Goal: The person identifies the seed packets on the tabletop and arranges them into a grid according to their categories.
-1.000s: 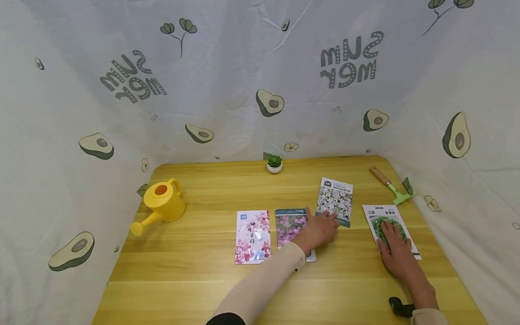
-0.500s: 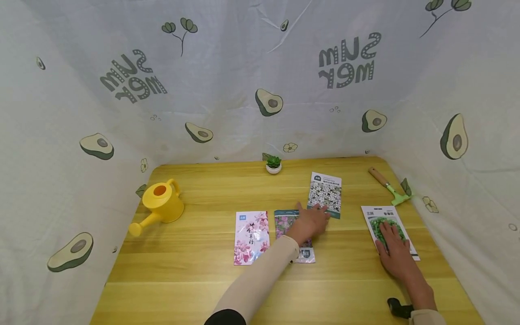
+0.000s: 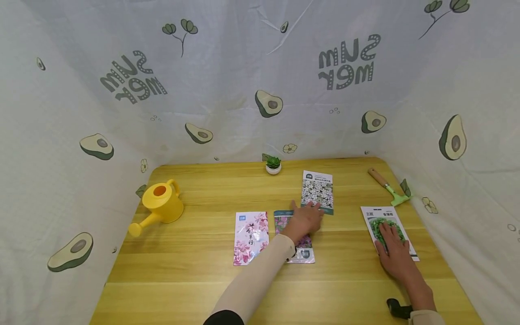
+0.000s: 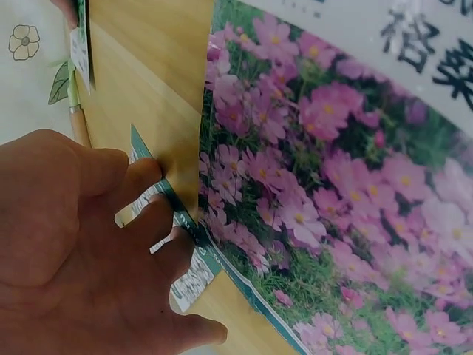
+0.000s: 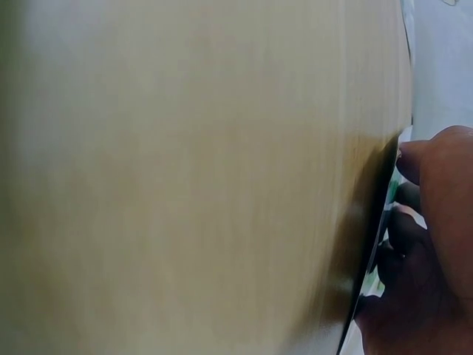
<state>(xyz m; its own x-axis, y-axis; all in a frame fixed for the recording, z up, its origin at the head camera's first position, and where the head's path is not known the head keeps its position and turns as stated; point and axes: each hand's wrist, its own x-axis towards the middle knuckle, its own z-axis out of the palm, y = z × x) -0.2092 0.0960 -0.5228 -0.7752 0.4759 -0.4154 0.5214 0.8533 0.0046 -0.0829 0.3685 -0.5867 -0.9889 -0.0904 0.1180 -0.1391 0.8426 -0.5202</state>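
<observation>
Left hand: the left hand (image 3: 304, 221) has its fingers spread and extended, fingertips resting along the lower border of the white-flower packet; they are not wrapped around it.
White-flower packet: the white-flower packet (image 3: 317, 192) lies flat, beyond and a little to the right of the purple-flower packet (image 3: 283, 220). In the left wrist view their borders meet; I cannot tell whether they touch.
Purple-flower packet: partly hidden beneath the left hand and its cream sleeve (image 3: 260, 280), top and bottom borders showing.
Right hand: the right hand (image 3: 396, 255) lies with fingers stretched out across the green-leaf packet, gripping nothing.
Green-leaf packet: the green-leaf packet (image 3: 374, 222) lies slightly slanted at the right side, well apart from the other three, its middle covered by the fingers.
Pink-blossom packet: the pink-blossom packet (image 3: 251, 238) lies flat just left of the purple-flower packet.
Tabletop: the tabletop (image 3: 195, 257) is yellowish wood grain.
Back edge: a small potted plant (image 3: 273, 164) in a white pot, near the middle.
Left side: a yellow watering can (image 3: 166, 205), upright, spout toward the front left.
Right side: a rake (image 3: 391, 188) with wooden handle and green head, beyond the green-leaf packet.
Backdrop: pale cloth (image 3: 227, 81) printed with avocados and mirrored lettering.
</observation>
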